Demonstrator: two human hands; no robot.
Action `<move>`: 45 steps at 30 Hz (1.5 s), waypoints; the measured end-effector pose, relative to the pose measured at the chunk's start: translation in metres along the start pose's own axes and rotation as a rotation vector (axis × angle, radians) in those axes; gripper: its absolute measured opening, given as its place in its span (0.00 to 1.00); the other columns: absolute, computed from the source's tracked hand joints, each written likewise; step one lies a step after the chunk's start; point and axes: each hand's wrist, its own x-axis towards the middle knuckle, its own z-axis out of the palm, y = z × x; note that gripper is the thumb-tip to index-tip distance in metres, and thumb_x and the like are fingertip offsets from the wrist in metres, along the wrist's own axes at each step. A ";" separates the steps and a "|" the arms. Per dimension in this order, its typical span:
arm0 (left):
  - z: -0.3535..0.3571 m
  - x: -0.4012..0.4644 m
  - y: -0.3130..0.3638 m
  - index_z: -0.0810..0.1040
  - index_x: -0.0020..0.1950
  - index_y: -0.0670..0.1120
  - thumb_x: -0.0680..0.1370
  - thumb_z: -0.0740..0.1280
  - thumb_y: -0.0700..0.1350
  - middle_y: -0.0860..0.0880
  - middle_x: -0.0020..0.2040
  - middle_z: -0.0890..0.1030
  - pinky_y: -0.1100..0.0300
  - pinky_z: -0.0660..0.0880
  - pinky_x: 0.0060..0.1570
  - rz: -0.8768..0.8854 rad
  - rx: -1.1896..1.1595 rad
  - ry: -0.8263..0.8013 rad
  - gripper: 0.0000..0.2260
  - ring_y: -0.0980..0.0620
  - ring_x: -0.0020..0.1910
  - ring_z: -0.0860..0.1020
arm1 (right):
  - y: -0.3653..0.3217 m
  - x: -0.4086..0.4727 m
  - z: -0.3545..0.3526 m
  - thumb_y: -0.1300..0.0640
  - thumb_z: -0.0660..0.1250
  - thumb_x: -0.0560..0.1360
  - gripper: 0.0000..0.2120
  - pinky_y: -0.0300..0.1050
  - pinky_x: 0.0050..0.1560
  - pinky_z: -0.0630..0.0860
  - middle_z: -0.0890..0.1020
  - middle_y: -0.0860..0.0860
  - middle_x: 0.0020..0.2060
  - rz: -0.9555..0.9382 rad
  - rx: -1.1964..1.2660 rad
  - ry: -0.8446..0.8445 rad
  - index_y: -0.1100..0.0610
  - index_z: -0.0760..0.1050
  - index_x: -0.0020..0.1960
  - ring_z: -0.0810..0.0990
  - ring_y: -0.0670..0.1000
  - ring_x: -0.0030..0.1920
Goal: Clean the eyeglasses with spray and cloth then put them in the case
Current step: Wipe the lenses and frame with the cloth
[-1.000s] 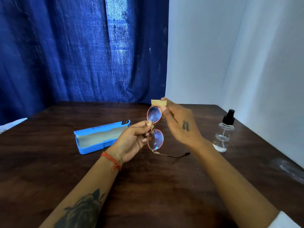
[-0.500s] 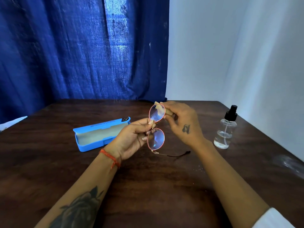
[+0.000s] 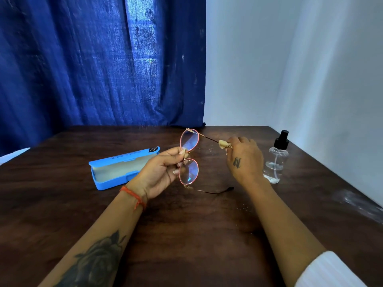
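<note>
My left hand (image 3: pixel 160 172) pinches the bridge of the pink-rimmed eyeglasses (image 3: pixel 189 157), held upright above the table with one lens over the other. My right hand (image 3: pixel 244 158) grips a small beige cloth (image 3: pixel 224 144) wrapped around the upper temple arm, to the right of the top lens. The lower temple arm sticks out to the right just over the table. An open blue case (image 3: pixel 122 167) lies to the left of my left hand, its pale lining showing. A clear spray bottle (image 3: pixel 276 160) with a black nozzle stands right behind my right hand.
The dark wooden table (image 3: pixel 186 235) meets a blue curtain (image 3: pixel 99 63) at the back and a white wall (image 3: pixel 300 69) at the right. Small specks and a pale smear mark the tabletop at the right.
My right hand with the cloth has slid from the top lens rightward along the upper temple arm. My left hand keeps the glasses in about the same place.
</note>
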 end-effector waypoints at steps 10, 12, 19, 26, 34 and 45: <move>0.001 0.009 -0.012 0.74 0.40 0.45 0.79 0.56 0.36 0.54 0.32 0.74 0.71 0.69 0.29 0.082 -0.063 0.097 0.12 0.61 0.30 0.70 | -0.007 -0.043 -0.054 0.69 0.72 0.63 0.14 0.38 0.46 0.74 0.83 0.45 0.40 -0.181 0.713 0.032 0.51 0.82 0.42 0.78 0.51 0.43; 0.002 0.009 -0.014 0.74 0.40 0.45 0.79 0.56 0.36 0.54 0.33 0.75 0.70 0.71 0.30 0.093 -0.055 0.116 0.12 0.60 0.31 0.70 | -0.005 -0.058 -0.054 0.72 0.71 0.61 0.16 0.38 0.45 0.75 0.85 0.45 0.40 -0.335 0.667 -0.073 0.53 0.82 0.38 0.78 0.51 0.42; 0.003 0.008 -0.020 0.75 0.42 0.46 0.79 0.56 0.37 0.54 0.34 0.76 0.69 0.74 0.32 0.089 -0.079 0.129 0.11 0.61 0.31 0.73 | -0.004 -0.072 -0.053 0.50 0.76 0.64 0.13 0.34 0.55 0.72 0.82 0.43 0.52 -0.311 0.624 -0.593 0.48 0.83 0.49 0.77 0.40 0.52; 0.005 0.011 -0.020 0.75 0.43 0.44 0.79 0.57 0.38 0.51 0.37 0.75 0.69 0.76 0.35 0.125 -0.210 0.174 0.09 0.61 0.30 0.75 | -0.019 -0.040 -0.050 0.58 0.71 0.71 0.07 0.46 0.36 0.82 0.81 0.59 0.37 0.750 1.250 -0.360 0.60 0.75 0.43 0.80 0.52 0.33; 0.006 0.015 -0.024 0.77 0.47 0.43 0.78 0.60 0.38 0.48 0.41 0.78 0.66 0.78 0.37 0.082 -0.148 0.237 0.07 0.58 0.38 0.77 | -0.027 -0.024 -0.031 0.70 0.66 0.72 0.11 0.37 0.32 0.80 0.82 0.58 0.38 0.952 1.643 -0.441 0.66 0.76 0.54 0.82 0.47 0.30; -0.009 0.015 -0.020 0.81 0.46 0.48 0.79 0.60 0.43 0.51 0.42 0.79 0.66 0.77 0.38 0.054 0.033 0.436 0.09 0.58 0.39 0.77 | -0.002 -0.021 -0.028 0.66 0.70 0.70 0.11 0.38 0.36 0.79 0.82 0.52 0.33 0.503 1.212 -0.141 0.55 0.79 0.50 0.80 0.44 0.30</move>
